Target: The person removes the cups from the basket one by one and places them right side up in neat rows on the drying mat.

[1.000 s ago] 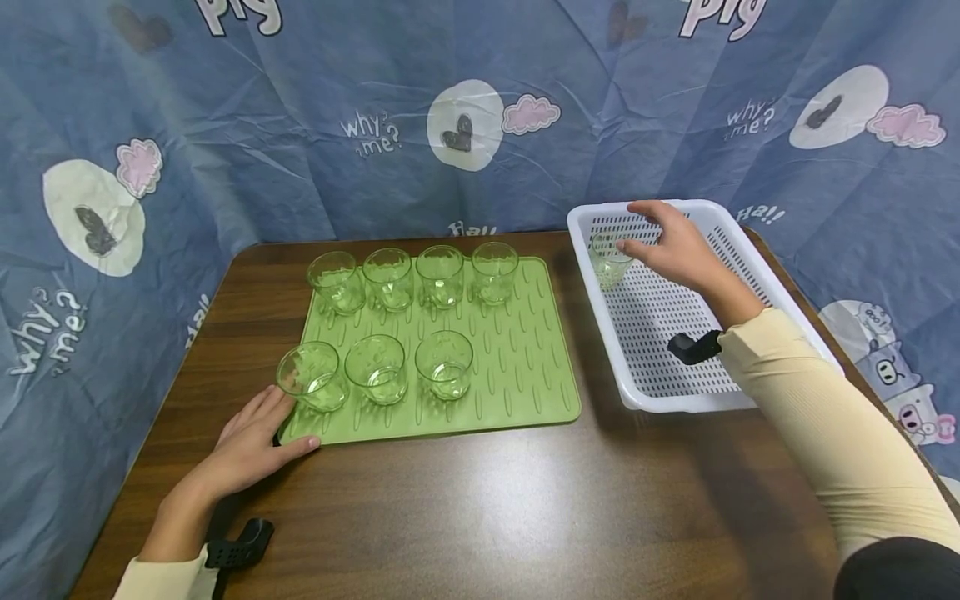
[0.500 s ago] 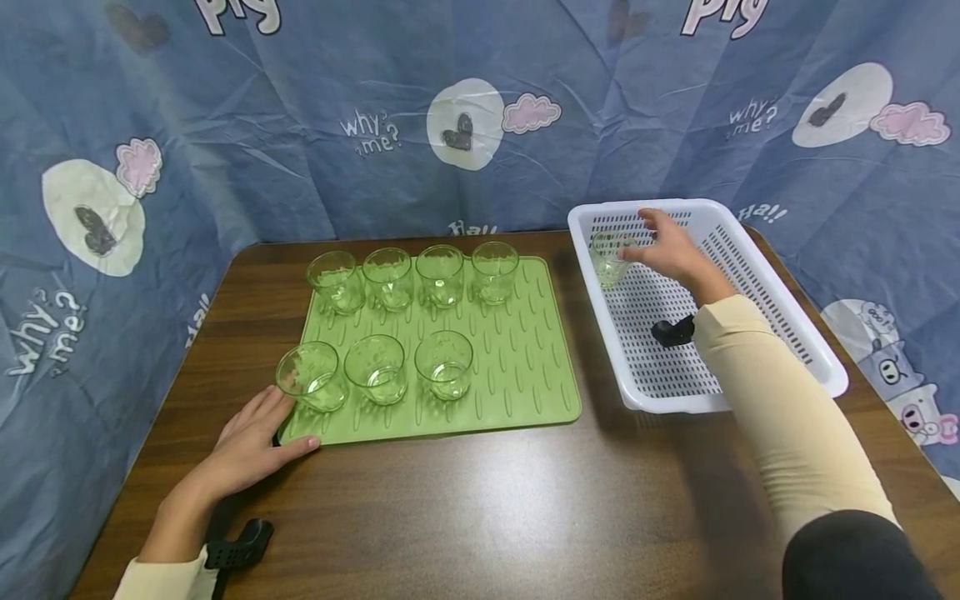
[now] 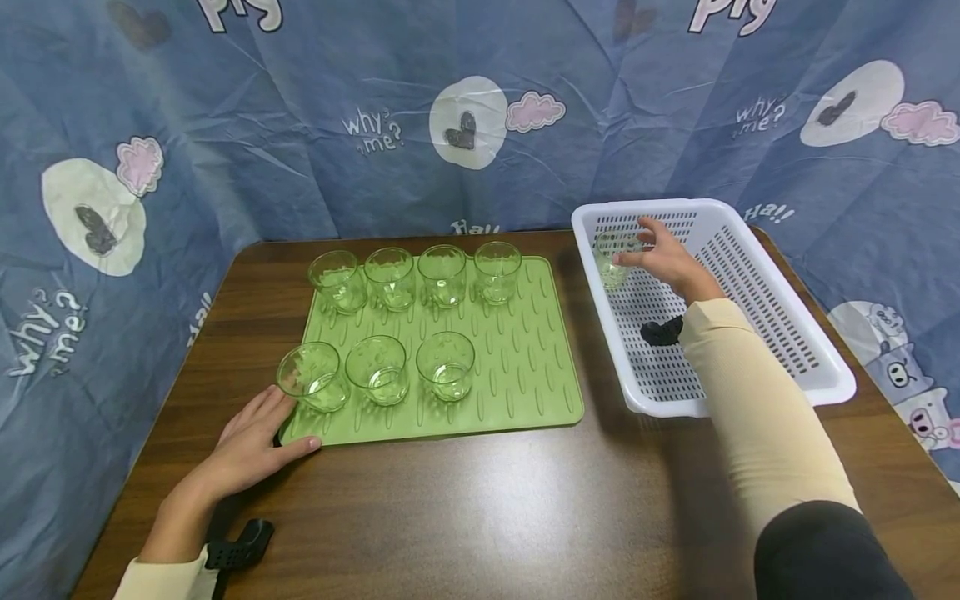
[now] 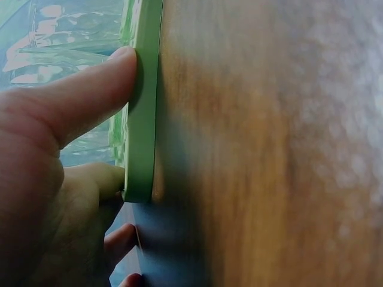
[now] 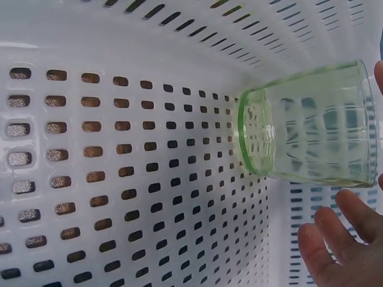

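Inside the white plastic basket (image 3: 795, 367), a clear glass cup (image 3: 611, 271) stands upright at the far left corner. My right hand (image 3: 670, 262) is beside this cup, thumb and fingers spread near its rim. In the right wrist view a gap shows between the lower fingertips (image 5: 317, 239) and the cup (image 5: 317, 125); whether the thumb touches it is unclear. At the front left corner of the green mat (image 3: 525, 358), my left hand (image 3: 251, 442) rests with its thumb (image 4: 99, 89) on the mat's edge. A glass cup (image 3: 313, 379) stands close to its fingers.
Several more glass cups (image 3: 444, 367) stand upright on the mat in two rows. The basket is right of the mat on a brown wooden table (image 3: 480, 508). A blue printed cloth (image 3: 285, 125) hangs behind the table.
The right hand has shifted slightly left and lower toward the cup in the basket, its forearm swinging left. My left hand and the cups on the mat have stayed put.
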Demonstrator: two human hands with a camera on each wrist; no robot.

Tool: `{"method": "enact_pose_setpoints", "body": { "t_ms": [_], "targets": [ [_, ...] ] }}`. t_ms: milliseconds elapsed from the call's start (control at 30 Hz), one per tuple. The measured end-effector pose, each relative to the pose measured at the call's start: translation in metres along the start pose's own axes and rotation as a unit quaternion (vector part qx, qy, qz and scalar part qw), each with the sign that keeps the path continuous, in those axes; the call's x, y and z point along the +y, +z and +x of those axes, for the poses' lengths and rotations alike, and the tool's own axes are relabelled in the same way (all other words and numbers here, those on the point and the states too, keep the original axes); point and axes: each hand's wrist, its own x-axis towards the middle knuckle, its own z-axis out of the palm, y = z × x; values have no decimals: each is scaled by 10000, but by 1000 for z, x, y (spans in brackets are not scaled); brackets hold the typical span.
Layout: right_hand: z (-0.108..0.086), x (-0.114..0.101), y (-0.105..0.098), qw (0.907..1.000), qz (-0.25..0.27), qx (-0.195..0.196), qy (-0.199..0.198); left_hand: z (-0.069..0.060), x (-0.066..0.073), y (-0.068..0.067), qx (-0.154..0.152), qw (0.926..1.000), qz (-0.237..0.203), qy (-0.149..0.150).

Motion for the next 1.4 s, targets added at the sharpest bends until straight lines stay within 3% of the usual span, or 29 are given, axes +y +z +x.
{"method": "enact_pose_setpoints", "body": {
  "t_ms": [700, 1400],
  "targets": [
    [3, 3, 9, 9994, -45, -344, -50, -1, 3, -1, 1, 10000, -15, 16],
    [6, 5, 9, 9994, -32, -324, -89, -2, 4, -2, -34, 10000, -22, 2]
  ]
}}
